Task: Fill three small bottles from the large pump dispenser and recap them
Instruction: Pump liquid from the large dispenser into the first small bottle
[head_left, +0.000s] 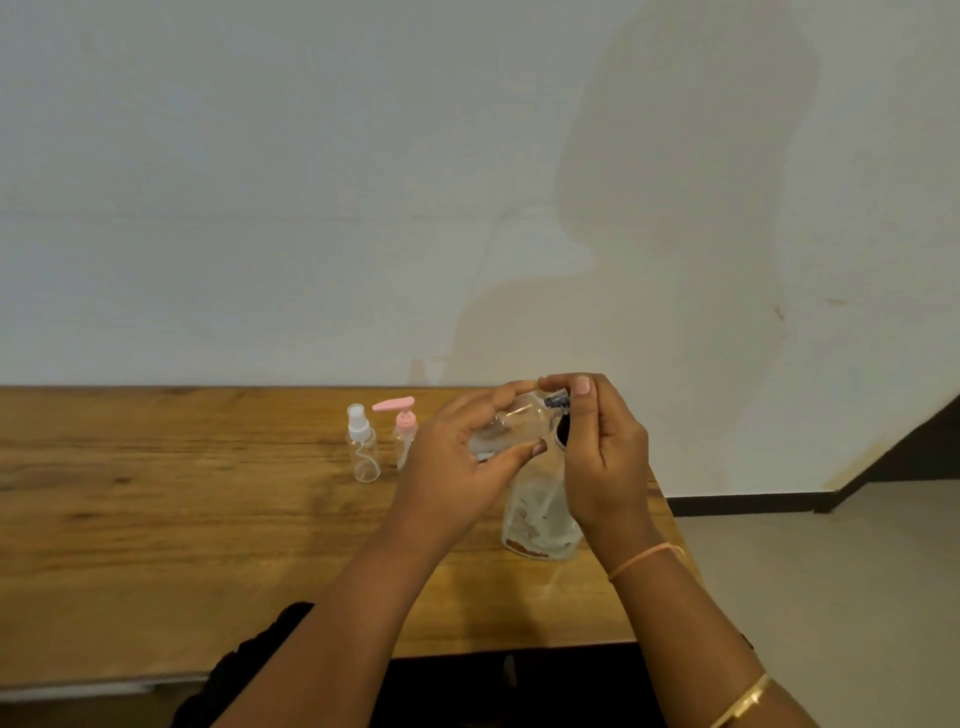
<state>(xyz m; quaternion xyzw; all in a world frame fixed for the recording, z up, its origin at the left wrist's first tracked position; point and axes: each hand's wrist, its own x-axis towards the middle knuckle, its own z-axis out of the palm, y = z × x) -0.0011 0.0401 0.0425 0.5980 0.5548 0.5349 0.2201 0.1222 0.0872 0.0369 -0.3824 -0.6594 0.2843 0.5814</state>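
Note:
My left hand (457, 457) grips a small clear bottle (511, 423), tilted with its neck pointing right, above the table. My right hand (602, 447) pinches the dark nozzle (557, 400) at the bottle's mouth; something dark shows behind its fingers. Under my hands stands the large clear dispenser (540, 519), its top hidden by them. Two more small bottles stand upright to the left: one with a white spray cap (362, 447) and one with a pink pump top (404, 431).
The wooden table (156, 519) ends just right of the dispenser at its edge (670, 499), with bare floor (831, 571) beyond. A plain wall rises behind the table. A dark garment (249, 660) shows at the near edge.

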